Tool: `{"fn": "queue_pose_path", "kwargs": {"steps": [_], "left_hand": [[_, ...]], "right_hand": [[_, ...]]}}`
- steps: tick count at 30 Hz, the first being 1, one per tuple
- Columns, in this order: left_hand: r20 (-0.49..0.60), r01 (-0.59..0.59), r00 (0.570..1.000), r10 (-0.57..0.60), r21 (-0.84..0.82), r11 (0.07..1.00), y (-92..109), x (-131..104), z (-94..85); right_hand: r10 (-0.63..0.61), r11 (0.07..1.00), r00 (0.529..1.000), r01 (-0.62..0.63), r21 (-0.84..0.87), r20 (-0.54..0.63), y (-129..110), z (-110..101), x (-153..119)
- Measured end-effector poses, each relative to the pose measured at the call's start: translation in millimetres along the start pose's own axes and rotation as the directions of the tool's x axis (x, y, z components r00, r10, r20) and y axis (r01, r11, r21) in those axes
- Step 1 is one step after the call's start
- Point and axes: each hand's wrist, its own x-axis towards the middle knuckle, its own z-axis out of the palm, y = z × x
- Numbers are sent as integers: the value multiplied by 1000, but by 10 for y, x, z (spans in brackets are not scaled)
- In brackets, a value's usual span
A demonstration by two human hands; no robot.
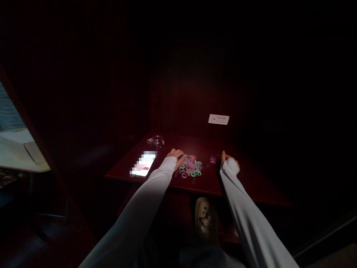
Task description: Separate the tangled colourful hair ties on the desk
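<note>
On the dark red desk (164, 178) lies a loose pile of small, colourful hair ties (192, 167), pastel rings with thinner loops among them. My left hand (176, 154) is at the pile's left back edge, its fingers stretched apart and reaching its rings. A smaller cluster of pink bands (212, 159) sits right of the pile. Beside that cluster, my right hand (230, 160) rests on its side with the thumb raised. Its other fingers are mostly hidden by the hand and the sleeve, so I cannot see whether they hold anything. A thin clip-like loop (193, 181) lies in front of the pile.
A lit phone (145, 163) lies at the desk's left. Behind it stands a small clear container (158, 139) with small pale items beside it. A white socket plate (219, 119) is on the back wall. Below the desk edge shows a clog (205, 216). Another table (22, 163) is far left.
</note>
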Motion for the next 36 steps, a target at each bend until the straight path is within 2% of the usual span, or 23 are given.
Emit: {"fn": "queue_pose_path", "kwargs": {"steps": [4,10,15,18,22,25,29,30,32,34,36], "left_hand": [[29,-30,999,30,-14,999,-20,7,-32],[18,-11,1000,11,7,1000,-19,30,11],[-24,22,999,-22,17,1000,-19,40,79],[-33,0,999,0,2,1000,-10,31,82],[-46,-10,999,9,-5,1000,2,25,73],[-28,-12,1000,12,1,1000,-1,35,65],[15,-28,1000,28,37,999,-21,51,42],[20,-28,999,28,44,999,-26,53,36],[25,-28,999,27,47,999,-31,53,24],[25,-32,999,31,38,999,-28,50,17],[15,-37,999,37,31,999,-18,46,17]], "right_hand": [[-77,989,996,81,-123,37,79,-31,46],[-124,958,984,151,-243,124,50,57,52],[-174,957,984,176,-232,30,25,99,-9],[-293,923,946,317,-217,137,-30,132,-121],[-482,788,851,525,-321,208,-126,192,-310],[-503,761,826,563,-322,255,-193,214,-411],[-526,789,798,587,-182,296,-269,195,-443],[-523,801,799,580,-150,298,-282,187,-435],[-486,835,829,534,-133,276,-294,175,-410],[-438,864,871,477,-165,223,-286,175,-389],[-417,864,888,453,-218,194,-263,188,-390]]}}
